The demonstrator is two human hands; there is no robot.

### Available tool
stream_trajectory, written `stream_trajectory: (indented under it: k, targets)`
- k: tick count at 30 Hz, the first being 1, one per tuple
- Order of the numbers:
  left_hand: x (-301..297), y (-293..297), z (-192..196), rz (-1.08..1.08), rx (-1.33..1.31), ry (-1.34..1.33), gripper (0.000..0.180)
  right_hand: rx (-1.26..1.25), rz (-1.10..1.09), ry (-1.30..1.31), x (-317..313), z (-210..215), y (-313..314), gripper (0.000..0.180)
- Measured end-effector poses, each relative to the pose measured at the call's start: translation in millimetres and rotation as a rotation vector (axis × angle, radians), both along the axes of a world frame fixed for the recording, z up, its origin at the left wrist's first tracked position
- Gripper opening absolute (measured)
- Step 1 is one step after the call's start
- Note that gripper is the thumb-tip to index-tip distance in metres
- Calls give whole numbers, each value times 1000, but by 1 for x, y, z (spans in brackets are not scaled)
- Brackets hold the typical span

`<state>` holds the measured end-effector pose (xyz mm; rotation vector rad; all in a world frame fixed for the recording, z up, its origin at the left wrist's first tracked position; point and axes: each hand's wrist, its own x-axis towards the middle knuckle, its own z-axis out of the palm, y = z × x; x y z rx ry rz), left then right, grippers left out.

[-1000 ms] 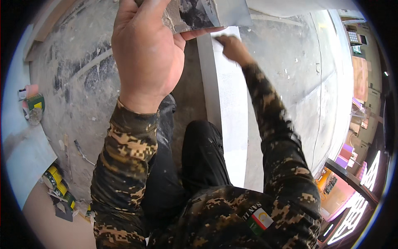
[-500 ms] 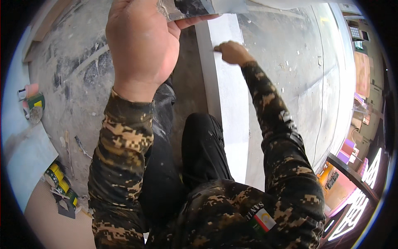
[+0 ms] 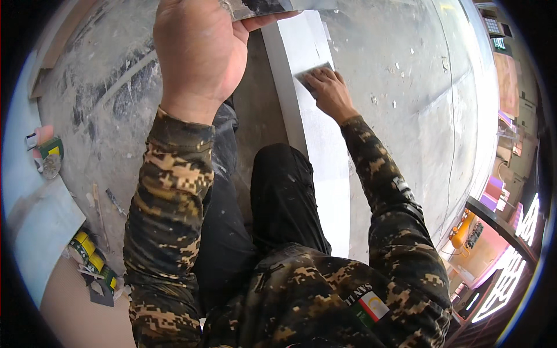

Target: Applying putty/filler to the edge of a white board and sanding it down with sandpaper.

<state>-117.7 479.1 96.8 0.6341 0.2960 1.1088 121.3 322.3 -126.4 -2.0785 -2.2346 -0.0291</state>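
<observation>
My left hand is raised close to the camera at the upper edge, its fingers around a thin flat metal plate with grey smears on it. The frame's top cuts off part of that plate and of the fingers. Farther off, my right hand grips a flat scraper, fingers pressed over its blade. The scraper lies against the top face of a long white boxed beam, which runs from beside my right knee away toward the top.
A dusty grey floor with small chips spreads on both sides. At left are a pale blue panel, a pink cup-like container and yellow-green packages. An orange machine stands at far right.
My right hand has turned and come slightly nearer along the white beam, so the scraper's blade now shows. My left hand and its plate have shifted slightly upward in view.
</observation>
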Motion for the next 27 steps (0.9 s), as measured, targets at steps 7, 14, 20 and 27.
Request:
stream_trajectory:
  k: [7, 14, 20, 27]
  targets:
    - [-12, -12, 5, -18, 33, 75, 30, -59, 26, 192, -62, -20, -92, 24]
    - [0, -36, -12, -13, 69, 172, 32, -259, -107, 85, -3, 1, 40, 33]
    - [-7, -59, -26, -48, -10, 215, 32, -315, -134, 55, -8, -1, 55, 30]
    - [-45, -60, -60, -55, -41, 236, 35, -442, -125, 134, -60, 4, -92, 25]
